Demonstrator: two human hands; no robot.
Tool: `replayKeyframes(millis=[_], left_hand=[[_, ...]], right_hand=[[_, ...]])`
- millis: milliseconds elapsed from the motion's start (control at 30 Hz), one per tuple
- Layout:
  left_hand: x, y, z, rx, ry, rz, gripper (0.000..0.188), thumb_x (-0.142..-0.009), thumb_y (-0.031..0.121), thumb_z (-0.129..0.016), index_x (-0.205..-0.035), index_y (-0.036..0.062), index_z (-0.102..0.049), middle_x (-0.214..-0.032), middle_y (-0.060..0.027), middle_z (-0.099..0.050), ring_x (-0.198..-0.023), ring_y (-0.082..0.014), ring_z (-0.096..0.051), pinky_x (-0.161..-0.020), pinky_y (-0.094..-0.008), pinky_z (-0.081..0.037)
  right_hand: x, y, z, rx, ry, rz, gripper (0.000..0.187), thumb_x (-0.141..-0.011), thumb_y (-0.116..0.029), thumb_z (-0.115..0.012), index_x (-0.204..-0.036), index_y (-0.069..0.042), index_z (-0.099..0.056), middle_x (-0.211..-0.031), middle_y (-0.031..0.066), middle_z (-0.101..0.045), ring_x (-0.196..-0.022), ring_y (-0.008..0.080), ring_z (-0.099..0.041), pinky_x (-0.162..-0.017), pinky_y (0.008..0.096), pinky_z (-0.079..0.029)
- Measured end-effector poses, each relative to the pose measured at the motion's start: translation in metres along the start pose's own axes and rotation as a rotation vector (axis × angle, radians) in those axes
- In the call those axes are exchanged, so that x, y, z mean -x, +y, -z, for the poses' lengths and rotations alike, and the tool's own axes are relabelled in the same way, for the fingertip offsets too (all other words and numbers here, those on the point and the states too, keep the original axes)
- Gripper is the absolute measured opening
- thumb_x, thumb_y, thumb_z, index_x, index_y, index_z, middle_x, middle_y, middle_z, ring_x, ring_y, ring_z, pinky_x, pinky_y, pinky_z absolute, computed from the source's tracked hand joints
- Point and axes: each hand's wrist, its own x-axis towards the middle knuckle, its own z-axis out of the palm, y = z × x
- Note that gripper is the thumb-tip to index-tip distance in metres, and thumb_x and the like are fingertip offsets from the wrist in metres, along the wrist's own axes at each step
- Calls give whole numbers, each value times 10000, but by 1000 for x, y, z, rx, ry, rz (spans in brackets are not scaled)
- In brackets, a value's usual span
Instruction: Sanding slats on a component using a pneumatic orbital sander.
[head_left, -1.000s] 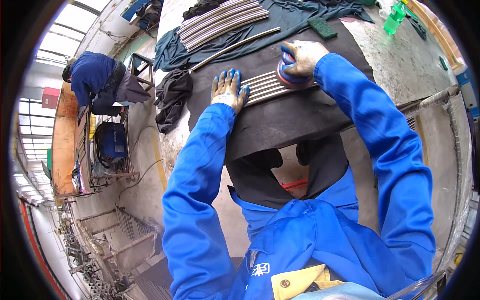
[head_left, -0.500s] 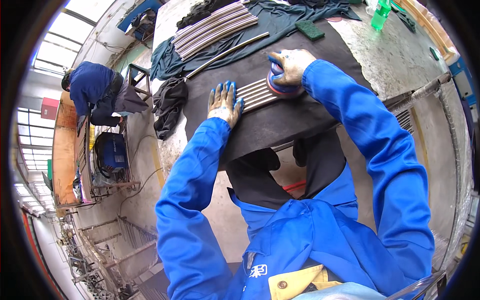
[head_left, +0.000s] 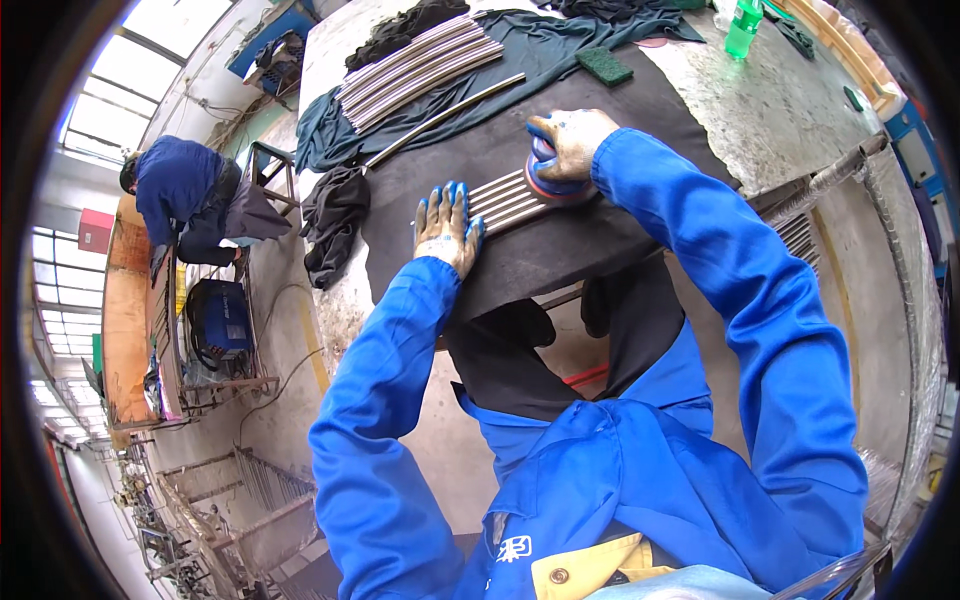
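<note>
Several slim metal bars [head_left: 503, 204] lie side by side on a black mat [head_left: 530, 252] that covers the near part of the table. My left hand [head_left: 447, 228], in a pale glove with blue fingertips, lies flat over their left end with its fingers stretched out. Toward their right end, my right hand [head_left: 580, 143], in a similar glove, is wrapped round a round blue-and-red palm sander [head_left: 546, 184]. The sander's disc sits on the bars and hides their right ends. My palm covers part of the tool.
Farther back, a stack of metal bars [head_left: 420, 72] and one single bar [head_left: 447, 118] rest on dark green cloth [head_left: 540, 42]. A green scouring pad [head_left: 604, 67], a green bottle [head_left: 743, 30] and a crumpled black cloth [head_left: 336, 222] are also on the table. Another person [head_left: 190, 190] bends over at the left.
The whole view has shifted slightly, with the table things a little lower and more to the left. Both hands keep nearly the same places on the bars, and the right still grips the sander.
</note>
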Motion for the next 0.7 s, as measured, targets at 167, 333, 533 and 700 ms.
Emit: replayKeyframes(millis=[167, 333, 533, 700], left_hand=[[10, 0, -5, 12, 94, -44, 641, -965, 414, -398, -1484, 59, -272, -1539, -171, -269, -1431, -352, -228, -1183, -466, -105], [15, 4, -8, -18, 122, -59, 637, -962, 402, -418, -1481, 58, -279, -1538, -170, -272, -1425, -354, -241, -1182, -468, -109], [16, 3, -8, -4, 91, -48, 641, -961, 406, -420, -1482, 61, -277, -1545, -167, -258, -1430, -349, -229, -1182, -470, -104], [5, -12, -12, 17, 45, -32, 637, -955, 383, -416, -1497, 91, -252, -1562, -132, -230, -1443, -319, -204, -1188, -438, -94]], right_hand=[[0, 1, -2, -7, 13, 20, 664, -815, -512, -621, -1361, -165, -470, -1193, 159, -630, -1011, 307, -660, -857, 410, -536], [5, 4, -2, -11, 19, 7, 669, -813, -516, -617, -1362, -161, -474, -1187, 159, -633, -1013, 307, -659, -859, 411, -535], [6, 4, -2, -34, -7, -34, 692, -776, -502, -654, -1351, -162, -475, -1203, 161, -608, -1030, 324, -634, -902, 401, -503], [4, 0, 4, -84, 14, 16, 610, -800, -465, -616, -1310, -142, -528, -1131, 146, -664, -991, 305, -661, -855, 432, -521]])
